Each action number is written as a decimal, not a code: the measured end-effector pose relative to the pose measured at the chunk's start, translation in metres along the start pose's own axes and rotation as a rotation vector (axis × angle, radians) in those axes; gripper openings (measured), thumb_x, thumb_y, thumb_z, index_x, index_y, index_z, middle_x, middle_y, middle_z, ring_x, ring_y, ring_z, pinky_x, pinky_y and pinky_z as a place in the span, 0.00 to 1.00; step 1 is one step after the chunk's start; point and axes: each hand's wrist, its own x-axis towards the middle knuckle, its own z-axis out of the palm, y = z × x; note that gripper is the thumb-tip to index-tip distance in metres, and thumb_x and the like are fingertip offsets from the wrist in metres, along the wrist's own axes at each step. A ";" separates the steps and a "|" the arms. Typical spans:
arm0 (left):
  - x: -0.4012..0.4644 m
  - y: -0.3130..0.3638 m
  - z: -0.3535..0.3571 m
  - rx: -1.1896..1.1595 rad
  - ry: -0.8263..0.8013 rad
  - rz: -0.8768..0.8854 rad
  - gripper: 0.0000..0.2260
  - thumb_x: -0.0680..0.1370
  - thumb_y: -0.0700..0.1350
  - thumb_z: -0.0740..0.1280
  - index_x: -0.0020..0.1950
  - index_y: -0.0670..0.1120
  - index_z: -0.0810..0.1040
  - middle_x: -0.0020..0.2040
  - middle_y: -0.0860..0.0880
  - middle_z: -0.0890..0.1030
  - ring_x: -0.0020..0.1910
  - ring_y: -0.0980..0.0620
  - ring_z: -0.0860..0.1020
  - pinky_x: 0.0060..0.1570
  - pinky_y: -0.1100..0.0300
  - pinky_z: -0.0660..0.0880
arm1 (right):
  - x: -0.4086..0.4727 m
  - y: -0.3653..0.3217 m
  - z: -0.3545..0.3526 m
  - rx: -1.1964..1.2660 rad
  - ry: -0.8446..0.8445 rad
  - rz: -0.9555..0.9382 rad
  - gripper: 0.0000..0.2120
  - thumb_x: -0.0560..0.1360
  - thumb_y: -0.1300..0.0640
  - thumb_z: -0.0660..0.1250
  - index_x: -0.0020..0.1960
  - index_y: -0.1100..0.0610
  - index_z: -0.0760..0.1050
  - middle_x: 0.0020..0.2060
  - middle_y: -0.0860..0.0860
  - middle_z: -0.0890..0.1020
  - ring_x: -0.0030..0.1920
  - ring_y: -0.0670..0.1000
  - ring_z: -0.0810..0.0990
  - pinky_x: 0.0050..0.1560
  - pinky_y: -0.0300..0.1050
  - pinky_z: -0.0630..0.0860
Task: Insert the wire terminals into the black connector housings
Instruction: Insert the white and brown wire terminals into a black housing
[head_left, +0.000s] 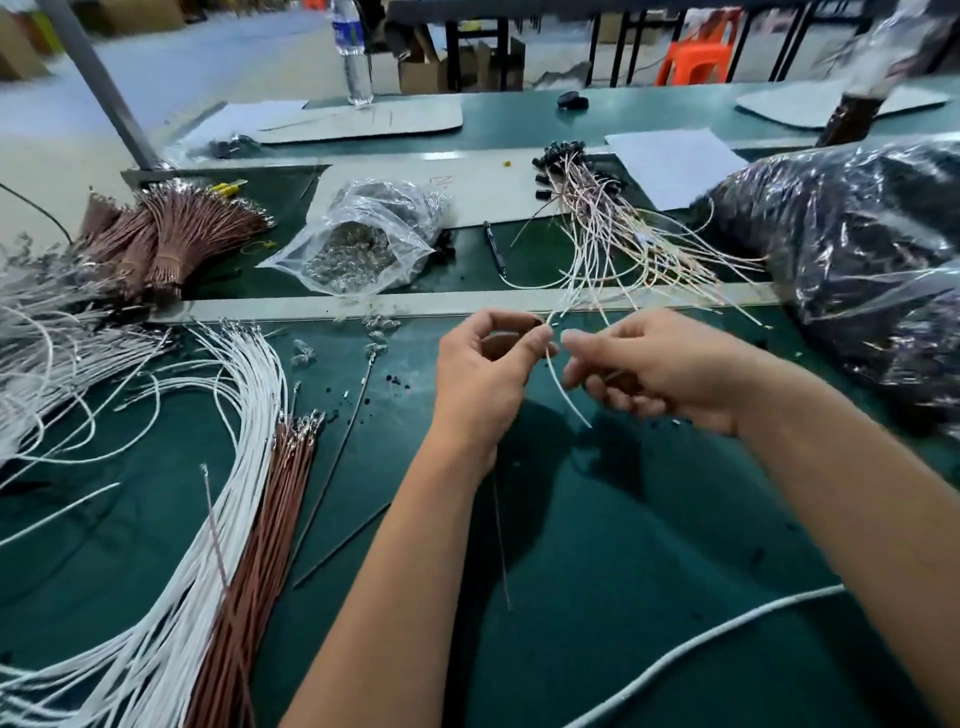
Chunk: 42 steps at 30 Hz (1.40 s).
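My left hand (483, 364) pinches a thin white wire (566, 395) between thumb and fingertips over the green mat; something small and dark shows at its fingertips, too small to name. My right hand (654, 374) is just right of it, blurred, with fingers curled near the same wire; whether it holds anything is unclear. A thin brown wire (501, 540) hangs below my left wrist. Loose white wires (228, 447) and brown wires (260, 551) with metal terminals lie in a fan at the left. Finished wires with black housings (566, 161) are piled beyond my hands.
A clear bag of metal parts (358, 244) lies at centre back. Bundled brown wires (171, 234) sit at back left. A large plastic bag of black parts (857, 249) fills the right. A water bottle (353, 52) stands at the far edge. A white cord (701, 644) crosses the front right.
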 end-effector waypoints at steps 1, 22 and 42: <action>-0.001 -0.002 0.002 0.027 -0.010 0.011 0.03 0.78 0.36 0.72 0.47 0.43 0.80 0.38 0.45 0.83 0.24 0.62 0.72 0.29 0.70 0.68 | -0.006 0.008 0.005 -0.004 -0.031 -0.027 0.24 0.69 0.41 0.73 0.45 0.64 0.84 0.28 0.50 0.76 0.25 0.44 0.69 0.19 0.33 0.61; -0.011 0.000 0.007 -0.178 -0.340 -0.064 0.04 0.76 0.41 0.71 0.50 0.45 0.80 0.44 0.43 0.85 0.30 0.54 0.73 0.30 0.66 0.70 | -0.012 0.045 0.012 0.755 0.234 -0.438 0.07 0.80 0.63 0.66 0.43 0.61 0.79 0.32 0.52 0.79 0.26 0.46 0.73 0.21 0.34 0.64; -0.011 0.009 0.009 -0.276 -0.083 -0.218 0.05 0.76 0.33 0.71 0.48 0.40 0.79 0.40 0.43 0.85 0.34 0.52 0.82 0.37 0.66 0.79 | -0.012 0.047 0.016 0.508 0.433 -0.575 0.05 0.83 0.65 0.65 0.48 0.62 0.75 0.35 0.55 0.80 0.30 0.53 0.76 0.26 0.42 0.73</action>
